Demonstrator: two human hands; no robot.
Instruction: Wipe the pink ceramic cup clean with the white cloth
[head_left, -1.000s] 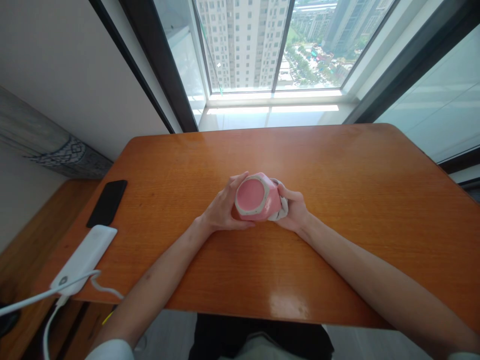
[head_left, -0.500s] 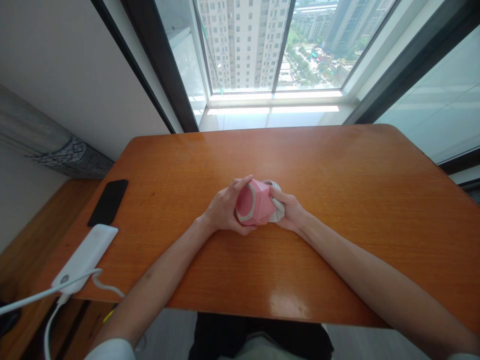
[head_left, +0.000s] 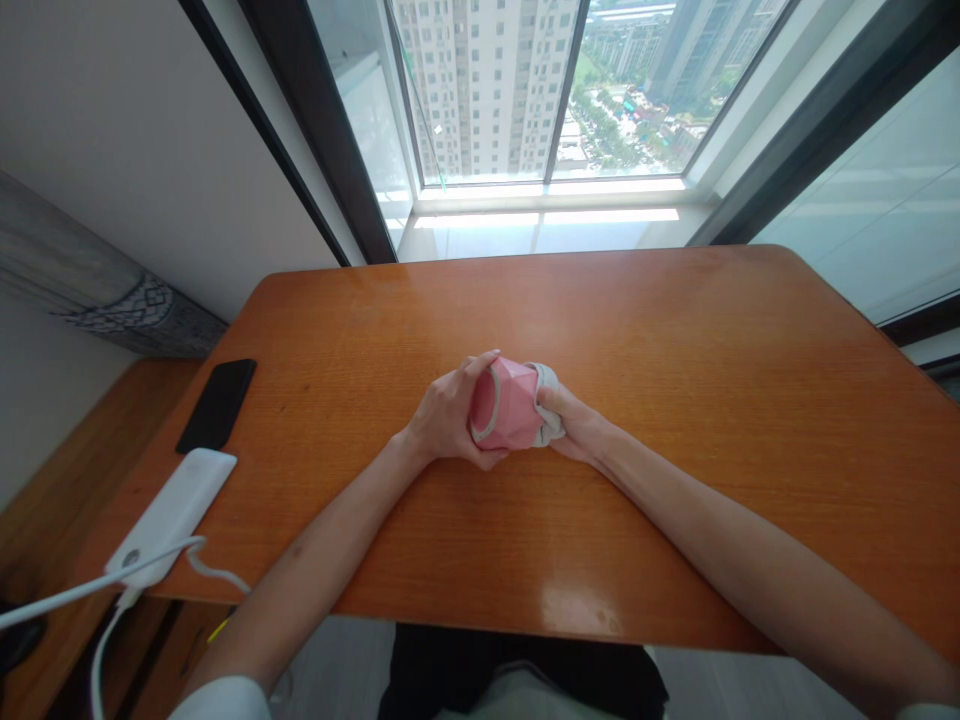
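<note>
A pink faceted cup [head_left: 516, 405] with a pale rim lies tilted on its side between my hands, its mouth facing left. Around the rim end, my left hand [head_left: 452, 410] is wrapped, thumb below and fingers above. At the cup's base, my right hand [head_left: 574, 422] presses a crumpled whitish cloth [head_left: 549, 428] against the pink surface. The right fingers behind the cloth are mostly hidden. Both hands are just over the brown wooden table [head_left: 675, 400].
On the table's left side are a black phone [head_left: 217, 405] and a white power bank [head_left: 172, 515] with white cables [head_left: 105, 580]. A window [head_left: 555, 110] stands beyond the far edge, and a grey curtain [head_left: 112, 270] hangs at the left.
The cup has turned slightly, so its mouth shows less and its faceted side more. The right hand and cloth have shifted a little around the base.
</note>
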